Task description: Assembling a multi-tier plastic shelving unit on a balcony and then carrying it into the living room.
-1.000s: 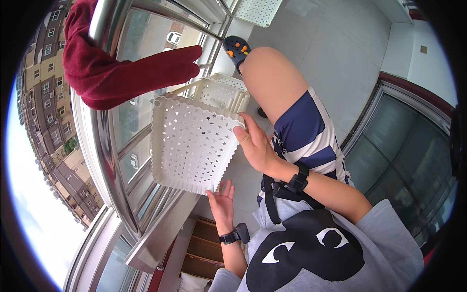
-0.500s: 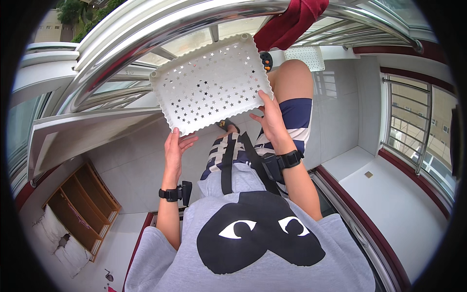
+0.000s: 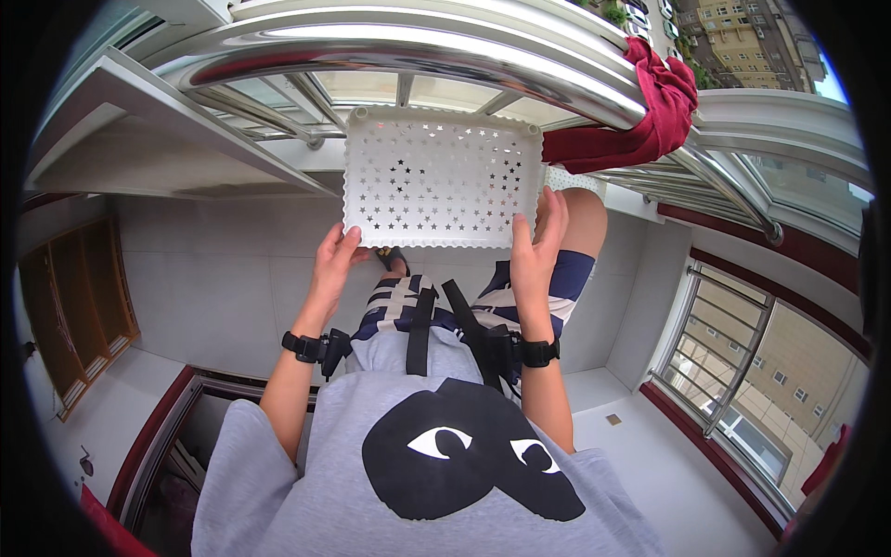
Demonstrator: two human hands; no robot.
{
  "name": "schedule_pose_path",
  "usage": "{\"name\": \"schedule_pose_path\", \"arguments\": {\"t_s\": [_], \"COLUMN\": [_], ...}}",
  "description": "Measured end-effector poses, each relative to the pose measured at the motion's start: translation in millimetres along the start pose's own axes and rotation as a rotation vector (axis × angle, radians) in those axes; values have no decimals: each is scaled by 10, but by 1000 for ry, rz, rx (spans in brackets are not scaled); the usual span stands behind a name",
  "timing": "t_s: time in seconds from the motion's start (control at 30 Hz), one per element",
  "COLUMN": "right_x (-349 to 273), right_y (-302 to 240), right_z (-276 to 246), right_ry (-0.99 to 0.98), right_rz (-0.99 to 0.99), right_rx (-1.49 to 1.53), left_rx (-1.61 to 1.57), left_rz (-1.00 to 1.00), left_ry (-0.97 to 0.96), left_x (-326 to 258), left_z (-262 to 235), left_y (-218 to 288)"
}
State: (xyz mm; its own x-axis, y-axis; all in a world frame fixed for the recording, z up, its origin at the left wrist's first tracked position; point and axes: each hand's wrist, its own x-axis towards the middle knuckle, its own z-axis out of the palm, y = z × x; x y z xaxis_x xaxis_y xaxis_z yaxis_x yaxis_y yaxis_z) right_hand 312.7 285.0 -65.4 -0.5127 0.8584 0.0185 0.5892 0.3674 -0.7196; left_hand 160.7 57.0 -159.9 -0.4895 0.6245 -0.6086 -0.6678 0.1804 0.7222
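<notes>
Both my hands hold a white plastic basket (image 3: 444, 176) with star-shaped holes and a scalloped rim, tilted so its holed surface faces me. My left hand (image 3: 331, 265) grips the near left corner, thumb on top. At the near right corner, my right hand (image 3: 538, 255) has its thumb on the near rim and its fingers along the right side. Just past the basket's right edge, a dark red cloth (image 3: 659, 111) drapes over a shiny metal railing (image 3: 418, 63).
Part of a second white star-holed piece (image 3: 575, 183) shows beyond my right knee. An opened white-framed window panel (image 3: 158, 135) juts in at the left. A wooden shelf unit (image 3: 79, 302) stands on the left, and a barred window (image 3: 715, 348) is at the right.
The basket has levelled out from a slant and now sits squarer in front of me, both hands still on it. My view has turned, so the railing and red cloth appear further right.
</notes>
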Motion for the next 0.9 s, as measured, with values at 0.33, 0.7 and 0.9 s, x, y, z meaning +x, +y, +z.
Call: {"name": "schedule_pose_path", "arguments": {"t_s": [0.33, 0.7, 0.9], "right_x": [793, 1174, 1126], "right_y": [251, 317, 344], "right_z": [195, 347, 396], "right_ry": [-192, -247, -186], "right_rz": [166, 169, -2], "right_rx": [51, 62, -42], "left_rx": [-33, 42, 136], "left_rz": [167, 172, 197], "left_ry": [78, 181, 215], "left_x": [32, -207, -229], "left_z": [-103, -73, -110], "left_y": [-155, 95, 63]}}
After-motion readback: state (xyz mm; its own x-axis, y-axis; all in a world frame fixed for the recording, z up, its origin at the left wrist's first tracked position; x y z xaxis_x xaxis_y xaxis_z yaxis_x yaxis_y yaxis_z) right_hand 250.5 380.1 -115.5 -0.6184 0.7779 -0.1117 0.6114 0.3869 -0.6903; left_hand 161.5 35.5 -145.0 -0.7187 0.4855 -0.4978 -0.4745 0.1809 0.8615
